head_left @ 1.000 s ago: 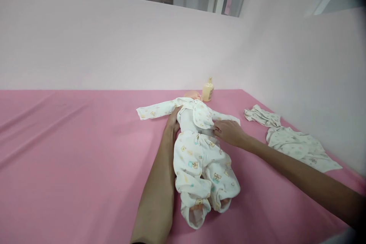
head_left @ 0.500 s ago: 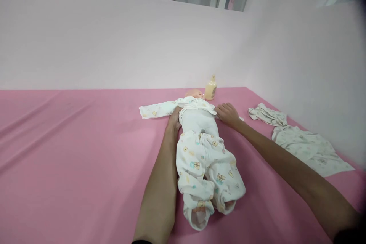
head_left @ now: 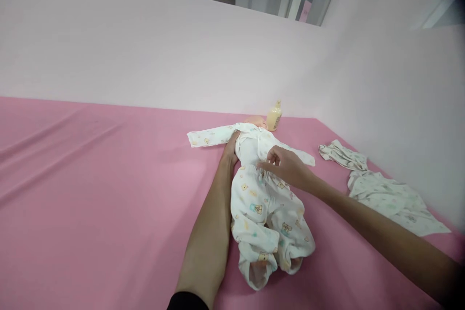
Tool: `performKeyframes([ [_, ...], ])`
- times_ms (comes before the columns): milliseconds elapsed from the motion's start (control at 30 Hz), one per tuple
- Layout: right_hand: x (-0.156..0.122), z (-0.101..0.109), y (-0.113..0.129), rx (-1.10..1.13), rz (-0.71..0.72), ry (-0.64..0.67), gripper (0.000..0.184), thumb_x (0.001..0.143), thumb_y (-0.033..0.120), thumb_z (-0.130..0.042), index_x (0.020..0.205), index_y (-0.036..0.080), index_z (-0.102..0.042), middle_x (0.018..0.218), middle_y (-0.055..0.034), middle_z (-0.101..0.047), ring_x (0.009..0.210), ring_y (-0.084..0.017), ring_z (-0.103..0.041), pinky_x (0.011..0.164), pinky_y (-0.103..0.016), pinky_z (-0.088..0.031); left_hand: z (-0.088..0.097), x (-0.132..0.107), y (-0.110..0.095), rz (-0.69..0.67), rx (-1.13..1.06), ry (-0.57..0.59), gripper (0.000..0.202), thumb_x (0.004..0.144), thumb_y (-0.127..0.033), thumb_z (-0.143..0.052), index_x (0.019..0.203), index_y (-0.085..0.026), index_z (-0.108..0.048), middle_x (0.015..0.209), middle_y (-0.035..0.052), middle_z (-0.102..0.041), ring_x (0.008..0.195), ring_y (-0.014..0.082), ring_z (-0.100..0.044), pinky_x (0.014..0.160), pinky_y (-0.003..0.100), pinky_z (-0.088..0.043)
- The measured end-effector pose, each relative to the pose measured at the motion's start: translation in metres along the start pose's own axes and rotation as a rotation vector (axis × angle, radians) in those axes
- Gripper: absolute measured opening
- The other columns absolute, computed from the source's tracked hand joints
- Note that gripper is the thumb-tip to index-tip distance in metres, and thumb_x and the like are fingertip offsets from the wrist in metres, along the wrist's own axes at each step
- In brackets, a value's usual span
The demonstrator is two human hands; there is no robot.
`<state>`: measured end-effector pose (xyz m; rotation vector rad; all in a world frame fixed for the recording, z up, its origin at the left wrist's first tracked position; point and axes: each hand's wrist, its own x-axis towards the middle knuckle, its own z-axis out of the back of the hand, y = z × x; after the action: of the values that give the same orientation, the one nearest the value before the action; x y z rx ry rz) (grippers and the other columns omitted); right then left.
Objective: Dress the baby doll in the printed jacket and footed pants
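Observation:
A baby doll (head_left: 250, 150) lies on its back, its feet end toward me. It wears a white printed long-sleeved top (head_left: 269, 143) and matching trousers (head_left: 254, 198). The plain white torso shows between them, and the head is mostly hidden beyond the top. At the doll's left-hand side in view, my left hand (head_left: 233, 146) grips it by the upper body, fingers partly hidden by the top's edge. Over the waist is my right hand (head_left: 286, 165), fingers curved and thumb apart from them, near the trousers' waistband. Nothing shows in its grasp.
A pump bottle (head_left: 273, 116) of pale yellow liquid stands beyond the doll's head. To the right, crumpled printed baby clothes (head_left: 392, 198) lie by the white wall (head_left: 392, 97). Pink sheeting (head_left: 109, 193) with creases covers the surface.
My right hand has let go of the top's right edge and moved nearer, over the waist. That front panel and sleeve now lie spread right. My left hand stays at the doll's side.

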<state>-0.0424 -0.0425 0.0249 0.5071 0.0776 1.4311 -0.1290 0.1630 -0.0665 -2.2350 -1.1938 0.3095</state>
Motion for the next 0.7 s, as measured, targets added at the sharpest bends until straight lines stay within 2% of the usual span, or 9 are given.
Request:
performKeyframes([
  [100,0.000,-0.009,0.026,-0.184,0.043,-0.055,0.038,0.089,0.060,-0.051,0.082,0.022,-0.049,0.090,-0.0045,-0.062,0.080,-0.020,-0.055,0.069,-0.032,-0.039,0.001,0.002,0.003,0.026,0.022,0.008,0.032,0.076,-0.038,-0.076,0.097,-0.015,-0.067,0.081,0.0055,-0.071,0.080,0.0196,-0.068,0.083,0.032,-0.053],
  [233,0.005,-0.017,0.046,-0.416,0.015,0.118,0.050,0.089,0.067,-0.045,0.067,0.021,-0.044,0.072,-0.0054,-0.059,0.069,-0.022,-0.054,0.068,-0.035,-0.035,0.001,0.004,0.004,0.055,-0.001,-0.033,0.022,0.076,-0.031,-0.073,0.087,-0.013,-0.066,0.070,0.0038,-0.068,0.072,0.0178,-0.066,0.081,0.031,-0.053],
  [333,0.013,-0.022,0.052,-0.435,-0.005,0.208,0.051,0.089,0.065,-0.047,0.062,0.021,-0.043,0.062,-0.0034,-0.055,0.061,-0.020,-0.052,0.062,-0.032,-0.031,-0.002,0.003,0.002,0.058,-0.022,-0.058,0.020,0.076,-0.029,-0.071,0.086,-0.013,-0.067,0.071,0.0049,-0.068,0.077,0.0192,-0.067,0.084,0.031,-0.052],
  [400,0.021,-0.025,0.052,-0.370,0.023,0.225,0.047,0.090,0.059,-0.049,0.064,0.021,-0.045,0.063,-0.0021,-0.056,0.060,-0.018,-0.051,0.058,-0.030,-0.028,-0.003,0.001,0.001,0.079,-0.021,-0.083,0.020,0.075,-0.029,-0.071,0.085,-0.013,-0.067,0.072,0.0057,-0.068,0.079,0.0204,-0.068,0.086,0.032,-0.052],
  [500,0.039,-0.029,0.046,-0.334,0.168,0.178,0.040,0.095,0.052,-0.046,0.070,0.021,-0.049,0.067,-0.0007,-0.059,0.064,-0.017,-0.052,0.057,-0.028,-0.025,-0.004,-0.003,-0.002,0.140,-0.013,-0.066,0.018,0.077,-0.030,-0.069,0.081,-0.013,-0.066,0.069,0.0064,-0.068,0.082,0.0236,-0.068,0.087,0.035,-0.052],
  [600,0.056,-0.029,0.033,-0.375,0.296,0.147,0.039,0.099,0.050,-0.041,0.077,0.021,-0.055,0.073,-0.0010,-0.064,0.070,-0.017,-0.056,0.060,-0.028,-0.026,-0.006,-0.008,-0.004,0.165,-0.013,-0.007,0.016,0.077,-0.028,-0.067,0.082,-0.013,-0.067,0.071,0.0067,-0.069,0.086,0.0250,-0.069,0.088,0.035,-0.053],
  [700,0.067,-0.027,0.020,-0.449,0.327,0.080,0.037,0.101,0.047,-0.039,0.086,0.021,-0.060,0.084,-0.0030,-0.069,0.077,-0.018,-0.058,0.063,-0.029,-0.025,-0.007,-0.013,-0.004,0.184,-0.016,0.036,0.015,0.077,-0.026,-0.066,0.085,-0.013,-0.068,0.074,0.0074,-0.070,0.089,0.0250,-0.069,0.088,0.035,-0.053],
])
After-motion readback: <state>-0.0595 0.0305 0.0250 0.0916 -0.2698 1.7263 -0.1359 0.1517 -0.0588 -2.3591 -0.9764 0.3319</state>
